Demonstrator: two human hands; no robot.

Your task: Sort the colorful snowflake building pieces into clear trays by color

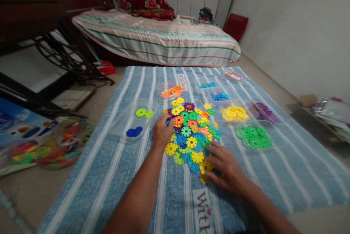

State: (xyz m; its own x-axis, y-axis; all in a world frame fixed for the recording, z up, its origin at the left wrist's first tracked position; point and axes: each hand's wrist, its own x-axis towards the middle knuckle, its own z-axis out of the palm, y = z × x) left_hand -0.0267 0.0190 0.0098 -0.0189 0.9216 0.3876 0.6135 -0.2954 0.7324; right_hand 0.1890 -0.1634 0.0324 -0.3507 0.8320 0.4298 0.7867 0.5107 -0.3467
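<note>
A loose pile of flower-shaped plastic discs (pixel 191 142) in yellow, blue, green, orange and purple lies on the striped cloth. At the pile's left edge is my left hand (pixel 162 132), its fingers bent together and closed. A bit of blue shows by those fingertips; whether it is gripped I cannot tell. My right hand (pixel 226 170) rests at the lower right of the pile, open, with fingers spread over yellow and dark blue discs. A purple square piece (pixel 189 106) sits at the pile's far side.
Right of the pile stand clear boxes of green discs (pixel 255 137), yellow discs (pixel 235 113), purple discs (pixel 266 113) and blue discs (pixel 220 97). Orange discs (pixel 172 91) fill another behind. A left box holds lime discs (pixel 141 112) and dark blue discs (pixel 133 131). Beyond is a bed (pixel 164 41).
</note>
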